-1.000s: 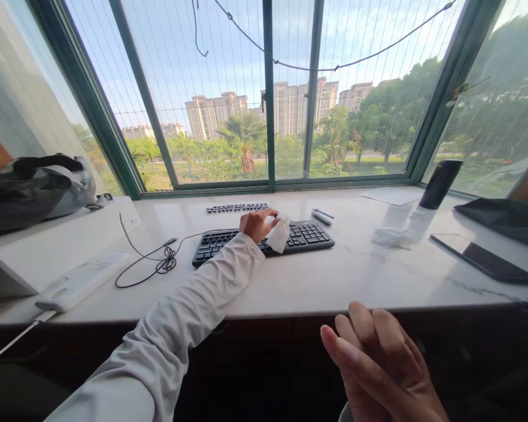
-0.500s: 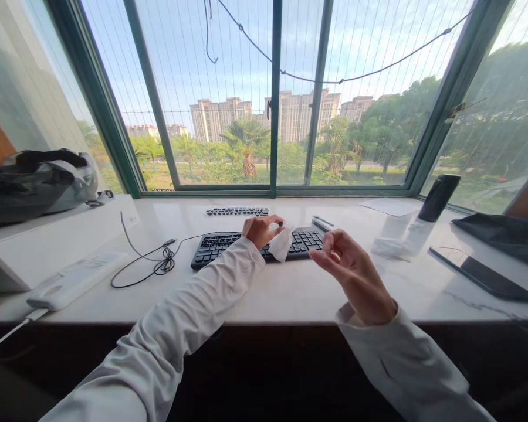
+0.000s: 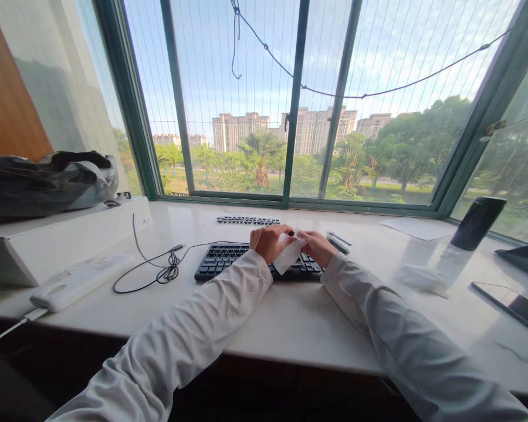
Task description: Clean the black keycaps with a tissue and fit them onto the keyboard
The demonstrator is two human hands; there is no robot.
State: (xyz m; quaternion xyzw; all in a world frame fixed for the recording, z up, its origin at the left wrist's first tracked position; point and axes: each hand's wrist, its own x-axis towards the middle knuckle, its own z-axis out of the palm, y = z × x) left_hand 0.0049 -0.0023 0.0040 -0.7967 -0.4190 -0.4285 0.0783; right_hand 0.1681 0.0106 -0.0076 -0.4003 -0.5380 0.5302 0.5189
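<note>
A black keyboard (image 3: 229,261) lies on the white marble sill desk (image 3: 290,316) in front of the window. My left hand (image 3: 269,241) hovers over its middle, shut on a white tissue (image 3: 287,258) that hangs down onto the keys. My right hand (image 3: 317,246) has come in from the right and pinches the same tissue at its top edge, so both hands meet above the keyboard. The right part of the keyboard is hidden behind my hands and sleeves.
A coiled black cable (image 3: 162,272) and a white device (image 3: 77,281) lie left, beside a white box (image 3: 61,234) bearing a dark bag (image 3: 44,181). Pens (image 3: 338,241), paper (image 3: 416,228), a crumpled tissue (image 3: 418,278), a black cup (image 3: 477,223) and a phone (image 3: 513,305) sit right.
My right hand rose from below the desk edge and moved forward to join the left hand on the tissue. The view shifted left and down.
</note>
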